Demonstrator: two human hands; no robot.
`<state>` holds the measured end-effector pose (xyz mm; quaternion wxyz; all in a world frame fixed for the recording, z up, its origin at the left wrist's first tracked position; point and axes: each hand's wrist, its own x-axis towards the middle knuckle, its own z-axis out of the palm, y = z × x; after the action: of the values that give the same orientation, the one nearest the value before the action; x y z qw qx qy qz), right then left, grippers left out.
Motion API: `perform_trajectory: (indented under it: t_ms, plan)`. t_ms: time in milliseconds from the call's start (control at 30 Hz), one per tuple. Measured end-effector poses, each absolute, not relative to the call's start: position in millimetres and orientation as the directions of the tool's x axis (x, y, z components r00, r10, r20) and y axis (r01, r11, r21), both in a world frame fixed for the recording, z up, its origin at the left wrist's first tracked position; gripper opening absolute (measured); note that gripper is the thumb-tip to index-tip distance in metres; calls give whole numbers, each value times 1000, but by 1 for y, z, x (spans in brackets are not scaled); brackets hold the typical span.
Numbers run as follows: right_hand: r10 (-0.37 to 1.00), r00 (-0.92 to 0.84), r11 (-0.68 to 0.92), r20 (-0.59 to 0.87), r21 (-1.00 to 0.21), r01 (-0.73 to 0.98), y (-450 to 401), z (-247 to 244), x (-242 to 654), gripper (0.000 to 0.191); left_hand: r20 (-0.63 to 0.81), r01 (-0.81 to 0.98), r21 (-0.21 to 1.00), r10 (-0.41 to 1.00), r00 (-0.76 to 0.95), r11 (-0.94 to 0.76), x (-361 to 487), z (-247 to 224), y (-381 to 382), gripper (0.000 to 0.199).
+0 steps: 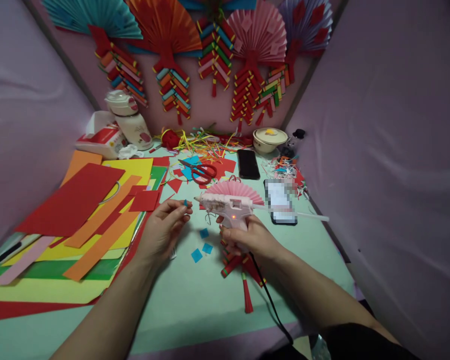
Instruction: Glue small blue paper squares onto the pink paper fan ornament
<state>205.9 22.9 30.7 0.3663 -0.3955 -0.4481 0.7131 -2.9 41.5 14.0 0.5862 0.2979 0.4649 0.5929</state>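
My right hand (247, 237) is wrapped round the handle of a white hot glue gun (228, 206) with its orange light lit. A clear glue stick (307, 215) juts from the gun's back end. Between thumb and fingertips, my left hand (168, 225) pinches a small blue paper square (186, 203), just left of the nozzle. Several blue squares (197, 255) lie on the table below. Behind and under the gun sits a pink paper fan (234, 188), partly hidden. Red paper firecrackers with a red tassel (248, 297) show beneath my right hand.
Coloured paper sheets (71, 200) are stacked at left. Red-handled scissors (203, 173), a dark phone (248, 164) and a lit phone (280, 201) lie further back. A lidded bowl (270, 140), bottle (131, 122) and paper strips line the wall. The gun's black cord (272, 300) runs over the front edge.
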Motion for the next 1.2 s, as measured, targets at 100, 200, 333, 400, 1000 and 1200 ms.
perform_trajectory:
  t_ms: [100,200,333,400,1000,1200]
  plan:
    - [873,-435,-321,-223,-933,-165,22,31,207,34,-195,-450,886,971,-136,115,-2,14,42,28]
    - [863,-449,-329,-232,-932,-152,20,32,209,35,-205,-503,857,970,-134,112,-1,17,41,29]
    - [861,-458,-329,-222,-929,-168,16,29,210,34,-228,-573,806,972,-64,152,1,21,38,31]
    - [858,-470,-320,-207,-931,-175,15,27,210,33,-225,-612,775,974,-36,157,1,22,37,33]
    - [877,-447,-196,-177,-981,3,9,18,210,21,-205,-699,687,976,75,198,3,17,33,33]
    - [865,-453,-216,-217,-975,54,9,26,206,27,-188,-691,696,978,91,198,2,14,32,31]
